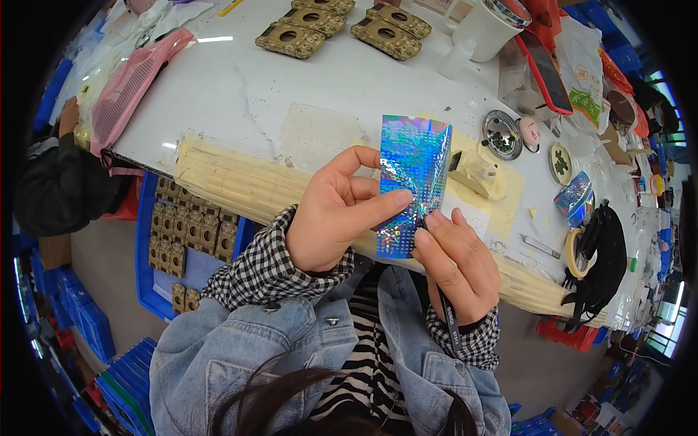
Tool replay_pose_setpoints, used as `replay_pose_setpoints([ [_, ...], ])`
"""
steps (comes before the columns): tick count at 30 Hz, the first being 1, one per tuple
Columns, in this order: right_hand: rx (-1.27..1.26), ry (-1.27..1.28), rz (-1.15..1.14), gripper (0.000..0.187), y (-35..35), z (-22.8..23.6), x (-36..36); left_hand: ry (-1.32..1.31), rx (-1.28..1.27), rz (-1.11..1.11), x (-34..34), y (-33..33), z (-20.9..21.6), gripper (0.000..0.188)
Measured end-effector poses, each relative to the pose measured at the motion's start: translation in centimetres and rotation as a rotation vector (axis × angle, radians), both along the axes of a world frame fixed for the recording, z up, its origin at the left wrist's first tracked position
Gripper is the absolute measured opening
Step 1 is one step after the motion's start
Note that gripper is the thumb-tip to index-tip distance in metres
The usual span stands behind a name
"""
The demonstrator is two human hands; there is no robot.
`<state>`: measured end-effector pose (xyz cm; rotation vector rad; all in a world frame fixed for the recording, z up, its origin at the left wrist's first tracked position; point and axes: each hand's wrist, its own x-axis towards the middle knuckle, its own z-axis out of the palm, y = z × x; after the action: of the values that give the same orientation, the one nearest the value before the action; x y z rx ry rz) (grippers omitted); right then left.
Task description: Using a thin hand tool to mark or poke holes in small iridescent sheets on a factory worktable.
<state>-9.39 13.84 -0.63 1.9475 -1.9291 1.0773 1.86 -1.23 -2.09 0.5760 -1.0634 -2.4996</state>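
Observation:
In front of me, my left hand (336, 214) is closed on a shiny blue holographic sticker sheet (416, 149), thumb on its face and fingers behind. Small repeated marks run in rows across the sheet. The fingers of my right hand (463, 267) are closed on slim black tweezers (448, 314), whose rear end points down toward my cuff. Their tips meet the sheet's lower right side, near my left thumb; whether they grip a sticker is too small to tell.
Camouflage toy tank hulls (385, 38) lie on the white table (240, 80); more fill a blue tray (149, 280) below left. A taped block (476, 174), metal dish (502, 134), tape roll (579, 253) and red-cased phone (545, 73) are rightward. Another person's sleeve (73, 174) shows left.

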Motion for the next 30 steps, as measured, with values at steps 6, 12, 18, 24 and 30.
replay_pose_setpoints([
  [6,-0.005,-0.044,-0.014,0.032,0.2,0.1,0.0,-0.001,-0.006,-0.008,0.0,-0.2,0.0,0.033],
  [12,-0.036,-0.135,-0.082,0.033,1.3,-0.1,-0.5,-0.008,-0.02,0.04,0.1,-0.5,0.1,0.032],
  [18,0.085,-0.089,-0.258,0.03,4.2,-2.2,-1.9,-0.008,-0.058,0.131,0.6,-1.8,-0.3,0.033],
  [24,0.149,-0.013,-0.331,0.033,5.4,-3.6,-2.8,-0.009,-0.073,0.125,0.3,-1.6,-0.4,0.033],
  [30,0.136,0.036,-0.342,0.035,4.7,-4.1,-3.6,-0.012,-0.076,0.122,0.3,-1.6,-0.1,0.034],
])
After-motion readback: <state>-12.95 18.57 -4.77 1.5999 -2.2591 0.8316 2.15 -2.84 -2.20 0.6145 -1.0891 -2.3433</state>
